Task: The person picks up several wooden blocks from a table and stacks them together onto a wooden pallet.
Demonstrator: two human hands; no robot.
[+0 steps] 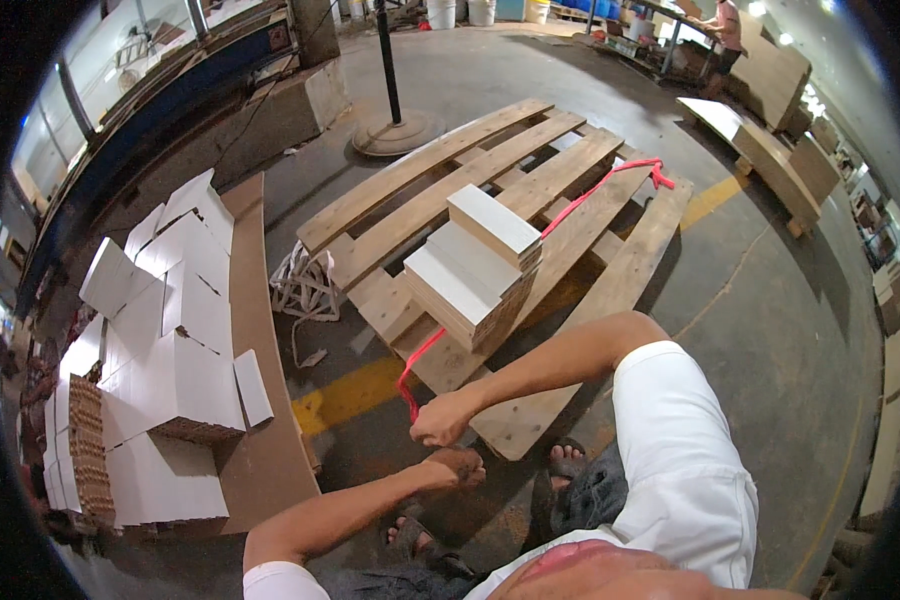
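My right hand (444, 418) is closed around one end of a red strap (406, 378), which runs up to the near edge of a wooden pallet (400, 310). My left hand (457, 467) is a fist just below it; whatever its fingers hold is hidden. On the pallet sits a stack of white-topped, brown-edged flat pieces (460, 275), with a second, higher part (495, 222) at its back right. Beyond the stack the red strap continues across the slats, and its far end lies loose near the pallet's far right corner.
On the left, many white cartons or folded pieces (180, 370) are piled on a brown board (252, 300). White strapping (305, 285) lies tangled beside the pallet. A pole with a round base (398, 133) stands behind. Another person (727, 35) is far right, beyond stacked boards (770, 165).
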